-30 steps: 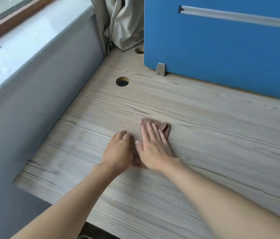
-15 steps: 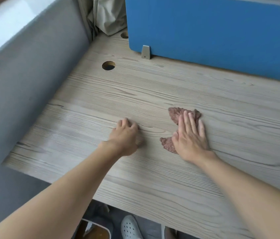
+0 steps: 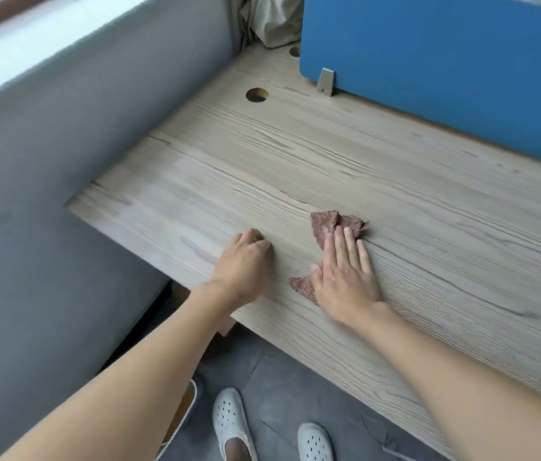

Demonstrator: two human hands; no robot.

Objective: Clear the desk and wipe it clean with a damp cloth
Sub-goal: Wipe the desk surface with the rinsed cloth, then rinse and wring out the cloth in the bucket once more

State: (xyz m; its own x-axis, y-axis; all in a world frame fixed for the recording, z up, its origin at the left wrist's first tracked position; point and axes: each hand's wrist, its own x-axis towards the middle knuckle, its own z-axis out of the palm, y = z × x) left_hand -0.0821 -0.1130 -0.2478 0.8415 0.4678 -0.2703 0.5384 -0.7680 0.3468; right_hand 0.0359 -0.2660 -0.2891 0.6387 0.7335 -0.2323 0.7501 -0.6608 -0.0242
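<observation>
Two hands sit apart on the table [image 3: 428,201].

Head view: the cloth [image 3: 329,224] is pinned under the right hand [image 3: 345,277], which lies flat with straight fingers pressing down. Crumpled ends show beyond the fingertips and beside the thumb, so the long axis runs roughly along the fingers. The left hand [image 3: 246,264] rests just left of the cloth, fingers curled, nothing seen in it, not touching the cloth. The next stroke likely belongs to the right hand. A second ago both hands met over the cloth; now they are separated and the cloth has shifted rightward.
</observation>
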